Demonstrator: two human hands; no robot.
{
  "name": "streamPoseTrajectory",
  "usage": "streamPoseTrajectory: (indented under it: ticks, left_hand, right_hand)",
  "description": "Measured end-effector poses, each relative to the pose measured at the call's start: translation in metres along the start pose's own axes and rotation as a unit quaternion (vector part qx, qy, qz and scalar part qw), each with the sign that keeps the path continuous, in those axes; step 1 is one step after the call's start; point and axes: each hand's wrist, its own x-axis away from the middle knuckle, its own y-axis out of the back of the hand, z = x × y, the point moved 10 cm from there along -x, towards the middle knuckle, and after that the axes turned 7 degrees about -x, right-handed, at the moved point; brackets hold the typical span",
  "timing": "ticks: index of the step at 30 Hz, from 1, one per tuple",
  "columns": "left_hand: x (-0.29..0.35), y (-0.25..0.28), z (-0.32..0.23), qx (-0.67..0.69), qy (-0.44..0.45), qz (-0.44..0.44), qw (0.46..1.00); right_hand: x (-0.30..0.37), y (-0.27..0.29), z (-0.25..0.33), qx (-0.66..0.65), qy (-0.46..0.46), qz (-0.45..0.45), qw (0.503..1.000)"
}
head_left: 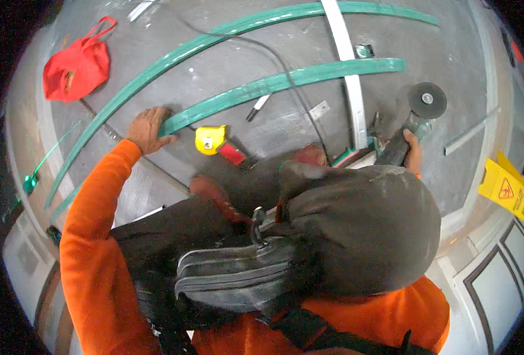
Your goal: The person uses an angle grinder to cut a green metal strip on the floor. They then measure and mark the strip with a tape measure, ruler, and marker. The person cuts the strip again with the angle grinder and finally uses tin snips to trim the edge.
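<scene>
My left hand (147,131) grips the near left end of a shorter green strip (262,87), with thumb and fingers on either side of it. The strip lies across the floor and meets a white metal bar (352,89) toward its right end. My right hand (413,154) is wrapped round the dark body of an angle grinder (394,149). Its round cutting disc (426,102) faces up, to the right of the bar and apart from the strip. A yellow tape measure (210,141) and a marker (258,107) lie between the strip and my legs.
A longer green strip (226,28) curves behind the shorter one. A dark cable (277,56) crosses both strips. At far left lie a red cloth bag (78,70) and a device with a green light (30,182). A yellow floor sign (504,189) stands at right.
</scene>
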Motion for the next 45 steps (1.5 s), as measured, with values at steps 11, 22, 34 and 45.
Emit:
streamPoseTrajectory:
  ticks: [11,22,34,45]
  left_hand:
    - [-0.093,0.057,-0.12,0.078,-0.06,-0.047,0.994]
    - [-0.128,0.027,-0.145,0.16,-0.036,-0.183,0.969]
    - [-0.115,0.01,-0.116,0.135,0.003,-0.096,0.986]
    - [-0.115,0.007,-0.116,0.138,-0.017,-0.119,0.983]
  right_hand:
    - [0.032,-0.046,0.027,0.036,0.098,0.073,0.992]
    - [-0.002,-0.025,0.056,0.405,0.193,0.05,0.892]
    - [-0.018,-0.09,0.045,0.509,0.172,0.159,0.828]
    - [-0.013,-0.108,0.058,0.556,0.22,0.155,0.786]
